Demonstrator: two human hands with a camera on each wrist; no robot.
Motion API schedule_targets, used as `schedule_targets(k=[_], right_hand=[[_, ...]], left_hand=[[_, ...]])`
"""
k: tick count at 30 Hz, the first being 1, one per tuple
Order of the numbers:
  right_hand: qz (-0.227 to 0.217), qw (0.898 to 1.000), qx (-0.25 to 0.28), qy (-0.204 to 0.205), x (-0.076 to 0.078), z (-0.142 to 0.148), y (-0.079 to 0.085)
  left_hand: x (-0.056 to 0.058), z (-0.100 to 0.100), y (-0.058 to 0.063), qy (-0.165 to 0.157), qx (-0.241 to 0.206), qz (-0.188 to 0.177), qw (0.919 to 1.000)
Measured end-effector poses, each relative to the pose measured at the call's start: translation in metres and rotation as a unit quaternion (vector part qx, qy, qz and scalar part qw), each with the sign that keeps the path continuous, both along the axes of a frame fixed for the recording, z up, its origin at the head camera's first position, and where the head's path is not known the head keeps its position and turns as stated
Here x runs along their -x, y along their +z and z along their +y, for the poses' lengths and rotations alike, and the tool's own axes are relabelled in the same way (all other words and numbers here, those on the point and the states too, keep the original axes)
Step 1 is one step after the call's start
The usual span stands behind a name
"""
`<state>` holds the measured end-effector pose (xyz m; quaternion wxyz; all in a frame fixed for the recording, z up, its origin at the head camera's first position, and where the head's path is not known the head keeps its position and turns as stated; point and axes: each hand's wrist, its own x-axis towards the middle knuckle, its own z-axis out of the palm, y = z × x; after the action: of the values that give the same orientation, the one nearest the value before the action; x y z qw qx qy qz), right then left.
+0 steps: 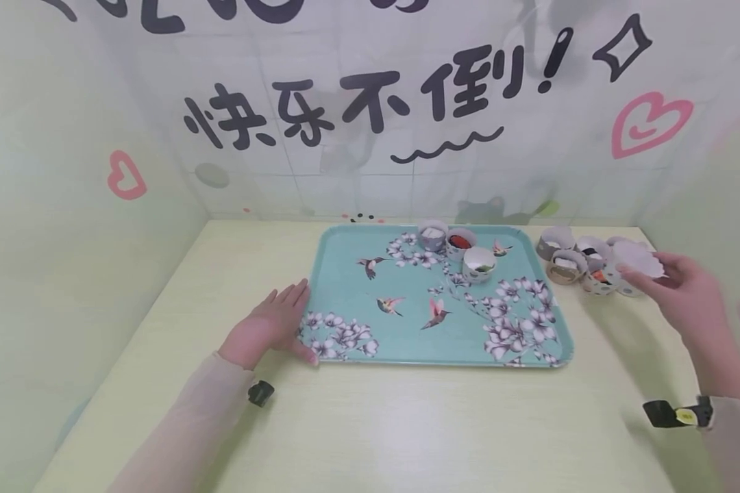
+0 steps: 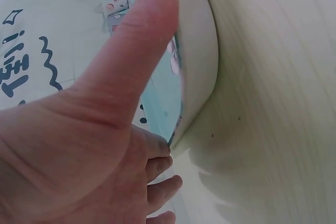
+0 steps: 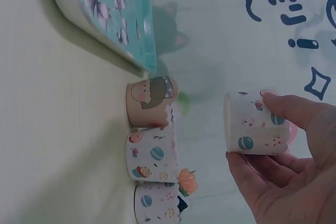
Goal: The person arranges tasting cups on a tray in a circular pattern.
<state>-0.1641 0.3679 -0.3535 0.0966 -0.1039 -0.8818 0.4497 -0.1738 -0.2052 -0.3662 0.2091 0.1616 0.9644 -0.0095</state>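
Note:
My right hand [image 1: 693, 291] holds a white paper baking cup [image 3: 254, 127] between thumb and fingers, raised over a group of similar cups to the right of the tray. Its wall is printed with macarons and sweets. My left hand [image 1: 271, 325] rests against the left edge of a turquoise tray [image 1: 345, 274] printed with flowers and hummingbirds. Straight fingers lie along that side, and the thumb [image 2: 139, 45] reaches across the near corner. Three paper cups [image 1: 477, 276] stand on the tray's far part; one shows red contents, another white.
Right of the tray, several paper cups [image 3: 152, 156] stand close together, one a brown cup [image 3: 147, 100] with a printed face; some hold small items. The pale wooden table [image 1: 407, 424] meets a printed curtain [image 1: 358, 185] at the back and sides.

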Motion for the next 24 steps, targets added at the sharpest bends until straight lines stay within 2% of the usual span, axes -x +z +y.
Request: schedule_targets(k=[5,12,16,19,24], right_hand=[[0.013,0.999,-0.017,0.04,0.0,-0.019,0.002],[0.036,0.994,0.001,0.1,0.003,-0.045,0.001],[0.014,0.993,-0.027,0.115,0.005,-0.059,-0.001],[0.0,0.992,-0.027,0.121,0.004,-0.07,-0.001],[0.027,0.988,-0.011,0.149,0.003,-0.086,-0.002]], left_hand=[[-0.001,0.0,0.001,0.0,-0.004,0.0,1.0],[-0.001,-0.001,0.0,0.005,-0.01,0.0,0.9999],[-0.001,-0.001,0.0,0.004,-0.011,-0.001,0.9999],[-0.001,-0.001,0.0,0.004,-0.01,-0.001,0.9999],[-0.001,0.001,0.001,0.006,-0.012,-0.006,0.9999]])
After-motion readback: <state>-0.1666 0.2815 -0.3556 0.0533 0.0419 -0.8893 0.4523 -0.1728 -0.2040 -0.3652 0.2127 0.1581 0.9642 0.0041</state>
